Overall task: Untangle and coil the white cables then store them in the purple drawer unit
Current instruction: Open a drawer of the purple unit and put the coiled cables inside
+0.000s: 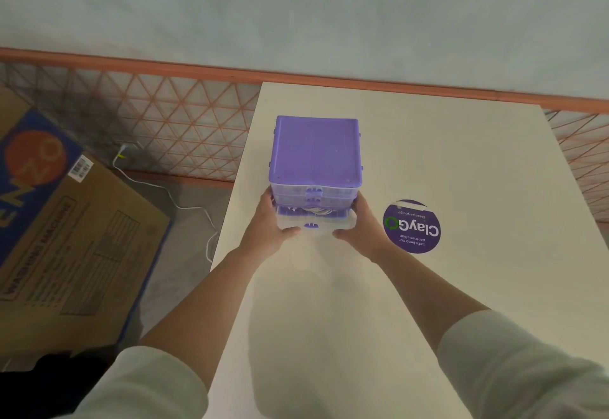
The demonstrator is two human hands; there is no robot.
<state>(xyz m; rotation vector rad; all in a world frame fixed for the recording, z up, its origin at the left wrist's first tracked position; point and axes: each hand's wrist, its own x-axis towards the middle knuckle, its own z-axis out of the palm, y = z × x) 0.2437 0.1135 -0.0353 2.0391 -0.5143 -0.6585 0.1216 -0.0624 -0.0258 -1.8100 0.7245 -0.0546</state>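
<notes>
Purple drawer unit (316, 151) sits on the white table (428, 286), near the far left corner, fronts facing me. Three drawers, counted: the top two look shut flush, the bottom drawer (314, 222) sticks partly out. Inside it I see white cable (318, 211) in a coil; I can't tell if that's one cable or more. Nothing loose on the tabletop, so the storing looks nearly done.

My left hand (270, 224) cups the drawer's left front corner, thumb on the front face, fingers wrapped round the side. My right hand (357, 224) mirrors it on the right corner. Both are pressed against the clear plastic, not pinching the little purple handle (310, 225). My guess: two hands at the corners keep the drawer square so it slides in without jamming.

One round purple sticker (412, 226) lies just right of my right hand. One cardboard box (75, 227) on the floor, left. One more white cord (171, 194) trails on the floor, likely not part of this.
</notes>
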